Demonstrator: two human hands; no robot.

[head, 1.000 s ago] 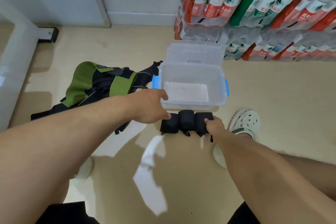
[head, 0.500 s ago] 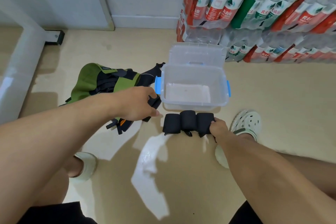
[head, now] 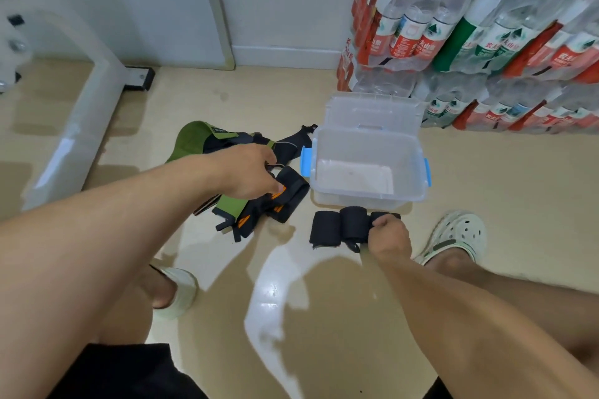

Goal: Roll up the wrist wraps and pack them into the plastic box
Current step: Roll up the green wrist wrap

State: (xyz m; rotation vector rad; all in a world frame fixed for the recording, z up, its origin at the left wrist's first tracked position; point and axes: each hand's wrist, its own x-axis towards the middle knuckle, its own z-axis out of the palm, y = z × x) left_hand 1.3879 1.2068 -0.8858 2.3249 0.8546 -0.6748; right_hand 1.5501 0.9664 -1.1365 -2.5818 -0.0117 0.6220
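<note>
A clear plastic box (head: pixel 369 152) with blue latches stands open on the floor, its lid tipped back and nothing inside. Three rolled black wrist wraps (head: pixel 337 227) lie side by side just in front of it. My right hand (head: pixel 389 238) grips the rightmost roll. To the left of the box lies a loose pile of green, black and orange wraps (head: pixel 256 207). My left hand (head: pixel 249 173) pinches a black and orange wrap from that pile, lifted slightly near the box's left latch.
Shrink-wrapped packs of water bottles (head: pixel 486 42) are stacked behind and right of the box. A white metal frame leg (head: pixel 81 126) runs along the floor at left. My feet in pale clogs (head: pixel 453 236) flank the work area.
My left hand drew back from the box's front rim to the loose pile and picked up a black and orange wrap. My right hand closed further over the rightmost roll.
</note>
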